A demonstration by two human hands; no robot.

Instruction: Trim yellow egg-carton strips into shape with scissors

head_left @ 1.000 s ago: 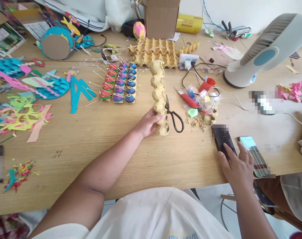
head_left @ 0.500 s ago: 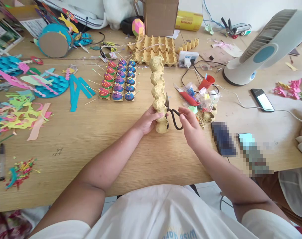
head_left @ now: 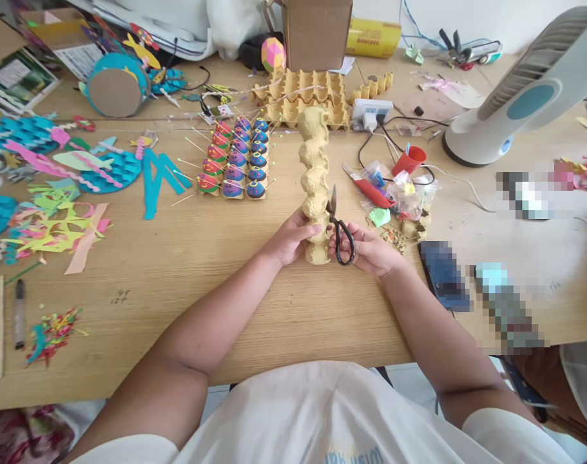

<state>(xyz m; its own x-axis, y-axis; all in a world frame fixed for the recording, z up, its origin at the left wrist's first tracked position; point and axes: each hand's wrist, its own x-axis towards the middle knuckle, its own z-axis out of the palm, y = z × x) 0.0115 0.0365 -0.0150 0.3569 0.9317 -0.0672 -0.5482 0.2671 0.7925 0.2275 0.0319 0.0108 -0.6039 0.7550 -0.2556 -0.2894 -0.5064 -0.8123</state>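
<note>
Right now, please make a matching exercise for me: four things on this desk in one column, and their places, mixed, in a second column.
Things:
1. scissors
2. egg carton strip
3. red cup
4. black marker

Places:
A. in the left hand
B. far left, near the table edge
C. in the right hand
D. beside the fan base

Pairs: 1-C, 2-A, 3-D, 4-B

A broad light-wood table with visible grain (head_left: 187,270) fills the view under soft, even daylight, while a plain white wall (head_left: 471,16) runs from twelve to two o'clock and a strip of pale floor (head_left: 404,374) shows at five o'clock below the table's edge.
</note>
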